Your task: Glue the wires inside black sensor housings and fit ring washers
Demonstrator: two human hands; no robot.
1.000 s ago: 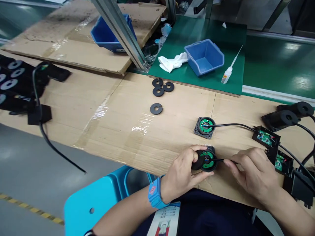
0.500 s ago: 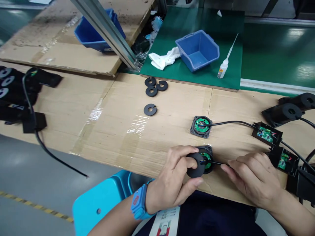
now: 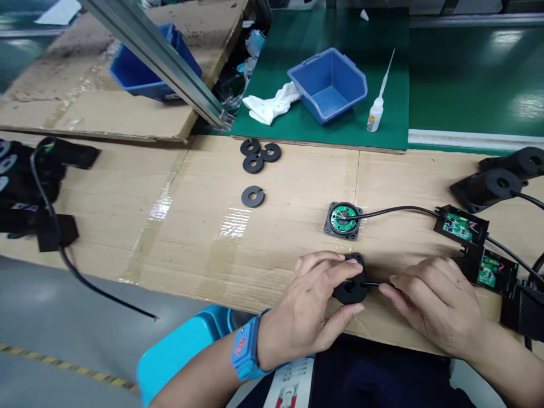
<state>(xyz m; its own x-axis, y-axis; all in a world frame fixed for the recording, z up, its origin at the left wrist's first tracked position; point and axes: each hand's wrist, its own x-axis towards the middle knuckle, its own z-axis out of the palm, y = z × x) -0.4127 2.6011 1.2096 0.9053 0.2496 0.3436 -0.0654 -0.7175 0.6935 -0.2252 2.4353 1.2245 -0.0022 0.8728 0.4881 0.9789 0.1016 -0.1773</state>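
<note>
The black cover ring (image 3: 349,290) now sits on the small housing (image 3: 355,262) at the near edge of the cardboard-covered tabletop (image 3: 204,187), hiding its green board. The left hand (image 3: 312,309) has its fingers curled round ring and housing, thumb and forefinger pressing on top. The right hand (image 3: 429,300) pinches the black cable (image 3: 372,283) just where it leaves the housing, fingers nearly closed on it.

To seat the ring well, I would keep the cable lying in the ring's slot, hold it flat and taut with the right hand, and press evenly around the rim so nothing tilts or nips the wires.

Half a second ago the ring was only partly over the board and green still showed; a second ago the board was nearly all exposed. Just beyond lies a second open unit (image 3: 342,220), its green board bare, with spare rings (image 3: 254,156) farther back, a blue bin (image 3: 327,85) and a glue bottle (image 3: 374,116).
</note>
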